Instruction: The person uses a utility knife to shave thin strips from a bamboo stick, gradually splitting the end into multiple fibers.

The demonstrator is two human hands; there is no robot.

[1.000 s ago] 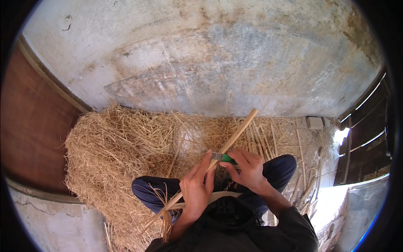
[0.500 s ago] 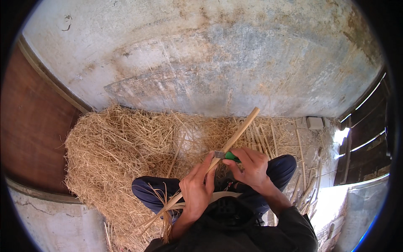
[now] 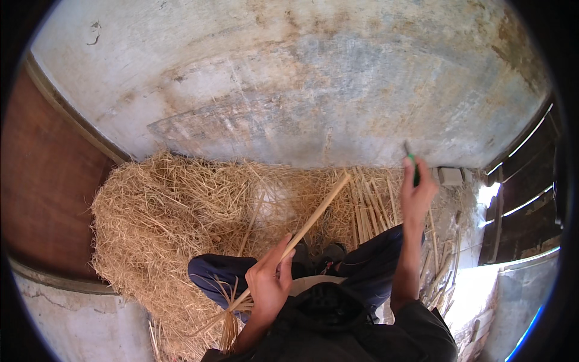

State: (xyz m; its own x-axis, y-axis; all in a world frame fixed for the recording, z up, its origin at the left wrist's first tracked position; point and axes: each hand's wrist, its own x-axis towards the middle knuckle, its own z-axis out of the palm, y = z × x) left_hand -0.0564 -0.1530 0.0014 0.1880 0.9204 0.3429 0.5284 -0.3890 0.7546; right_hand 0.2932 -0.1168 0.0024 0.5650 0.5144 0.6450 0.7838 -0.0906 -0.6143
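Note:
My left hand (image 3: pixel 268 279) is closed round a long pale wooden stick (image 3: pixel 319 211), which slants from beside my left knee up toward the wall. Thin curled strips (image 3: pixel 228 329) hang at the stick's lower end. Out to the right and raised, my right hand (image 3: pixel 418 196) grips a small green-handled knife (image 3: pixel 412 159). Its blade points up toward the wall, slightly blurred, and is apart from the stick.
Shavings are heaped (image 3: pixel 157 217) on the left. Several cut sticks (image 3: pixel 366 214) lie beyond my right knee, with more rods (image 3: pixel 445 268) farther right. A stained wall (image 3: pixel 289 90) rises ahead; a grey block (image 3: pixel 450 176) sits at its foot.
My right hand has swung the knife off the stick, up and to the right. My left hand has shifted slightly left and down with the stick, whose upper end is lower and farther left.

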